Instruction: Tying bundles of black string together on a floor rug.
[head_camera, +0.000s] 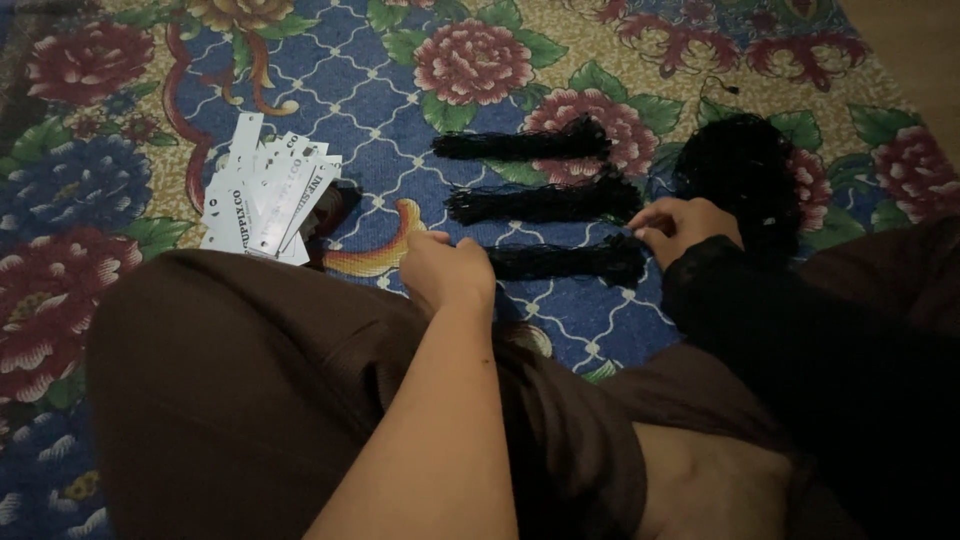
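Three black bundles of stringy mesh lie side by side on a flowered carpet (380, 110). My left hand (447, 268) rests on the left end of the nearest bundle (560, 262). My right hand (685, 228) pinches the right end of that same bundle. The middle bundle (545, 205) and the far bundle (520, 144) lie untouched beyond it. A loose black heap of the same material (745, 165) sits just past my right hand.
A fanned stack of white printed cards (268, 190) lies on the carpet to the left. My brown-clothed knees (230, 380) fill the lower part of the view. A dark sleeve (800, 340) covers my right arm.
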